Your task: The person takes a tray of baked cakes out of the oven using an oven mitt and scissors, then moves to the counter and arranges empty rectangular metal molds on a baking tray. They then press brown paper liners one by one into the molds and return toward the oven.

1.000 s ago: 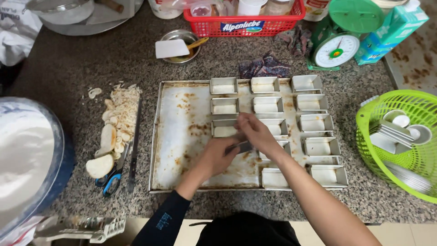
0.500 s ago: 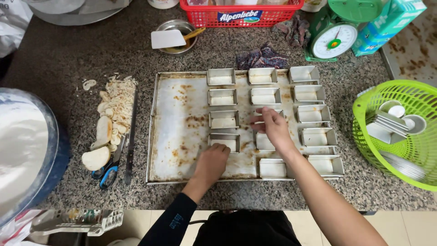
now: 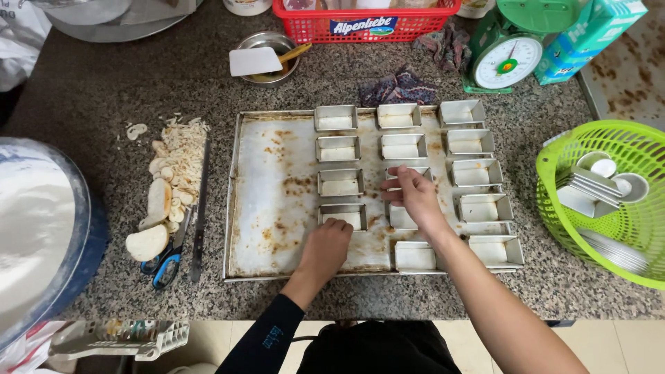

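Metal mould (image 3: 343, 215) now under left hand (image 3: 327, 244) fingers; right hand (image 3: 413, 195) shifted, fingers spread, gripping nothing.

Left hand (image 3: 331, 239) now lower on the baking tray (image 3: 267, 208), fingertips at a small rectangular mould (image 3: 343, 216) newly in the left column's fourth row; right hand (image 3: 414, 194) shifted onto the middle column.
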